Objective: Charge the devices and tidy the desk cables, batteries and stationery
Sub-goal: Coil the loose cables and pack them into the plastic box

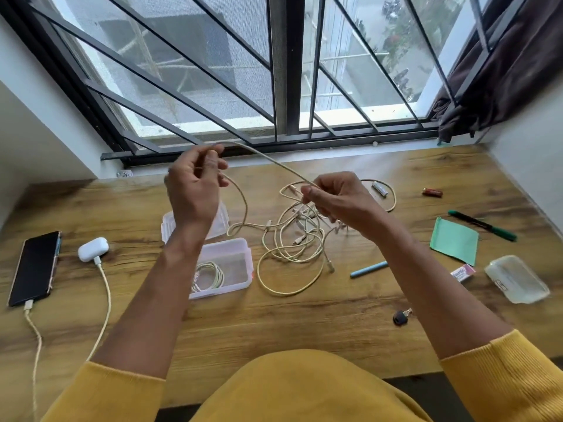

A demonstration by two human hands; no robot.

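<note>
Both hands' fingers pinch one cream cable (268,159), left hand (195,184) raised, right hand (338,199) above the tangle (292,239) on the table (304,324); pulling harder would likely tighten the knots below.

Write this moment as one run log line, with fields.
left hand: holds cable | right hand: holds same cable | phone: plugged | box: one coil inside

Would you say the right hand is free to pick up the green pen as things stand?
Probably not yet: the right hand is pinching the cable stretched to the left hand. The green pen itself lies unobstructed on the desk.
</note>
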